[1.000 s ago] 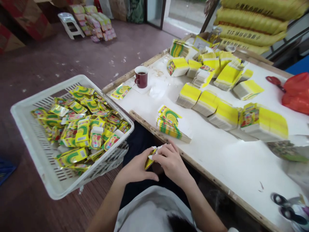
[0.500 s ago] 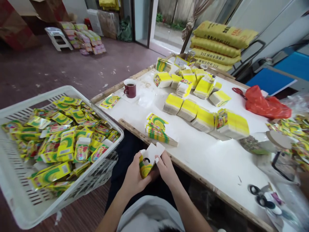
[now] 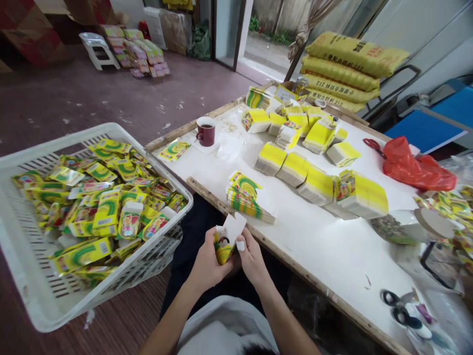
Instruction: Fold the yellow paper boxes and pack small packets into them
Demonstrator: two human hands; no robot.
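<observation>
Above my lap, at the near table edge, I hold a small yellow-green carton. Its white end flap stands up, and a small dark round shape shows at its mouth. My left hand wraps the carton from the left, thumb and fingers around its body. From the right, my right hand grips it, with the thumb near the flap. White coverings show on some fingertips. Just beyond my hands, a fanned stack of flat cartons lies on the table.
A white plastic basket heaped with yellow cartons stands at my left. The white table holds bundled carton blanks, a maroon mug, a red plastic bag and scissors. Yellow sacks are stacked behind.
The view has shifted slightly, so the scene sits a little to the right. A small white flap beside my right thumb no longer sticks out to the right. Both hands stay on the carton.
</observation>
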